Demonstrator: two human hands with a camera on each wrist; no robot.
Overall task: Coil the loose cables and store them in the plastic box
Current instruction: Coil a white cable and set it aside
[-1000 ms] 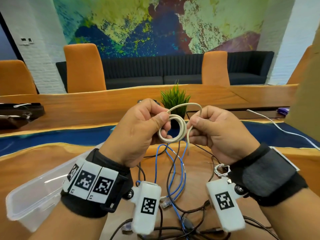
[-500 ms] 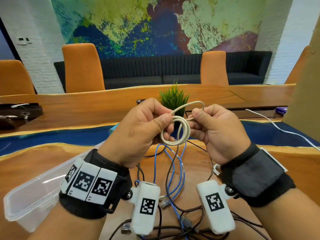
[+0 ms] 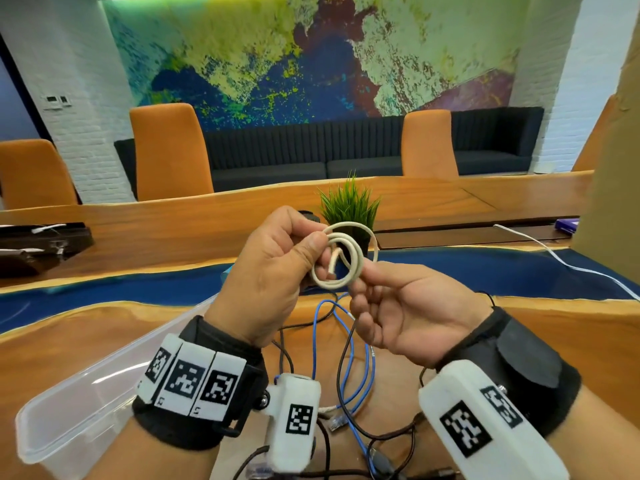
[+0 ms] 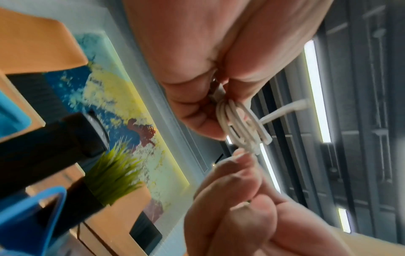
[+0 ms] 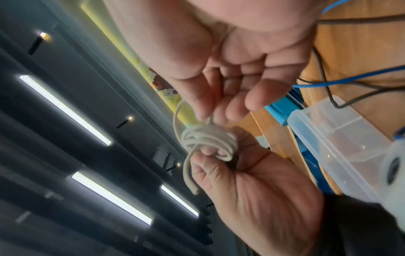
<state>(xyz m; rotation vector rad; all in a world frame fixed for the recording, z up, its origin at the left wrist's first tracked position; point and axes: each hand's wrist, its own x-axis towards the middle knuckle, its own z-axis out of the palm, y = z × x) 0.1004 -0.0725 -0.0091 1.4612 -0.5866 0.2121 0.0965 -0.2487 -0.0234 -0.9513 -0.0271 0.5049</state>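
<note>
While the left hand (image 3: 273, 271) pinches one side of the white cable (image 3: 341, 259) between thumb and fingers, the loops stay stacked in a small ring up in the air, at about 12 o'clock from the wrists. That pinch looks like it is there so the ring does not spring open. The right hand (image 3: 398, 313) sits at 4 o'clock from the ring, palm up, with two fingertips (image 5: 202, 110) nipping the ring's edge and the other fingers loose. I think it holds there to tuck in the short end (image 5: 192, 188), which pokes out free in the right wrist view. Down on the wooden table (image 3: 52, 344), at 7 o'clock from the hands, lies the clear plastic box (image 3: 69, 420). Its lid is off, and I see no cable inside the part that shows, so the white cable is not yet stored. Between the wrists, at 6 o'clock, a blue cable (image 3: 349, 375) and dark cables (image 3: 360, 431) lie loose and mixed up on the table, waiting to be coiled. A small green plant (image 3: 349, 202) stands behind the ring.
</note>
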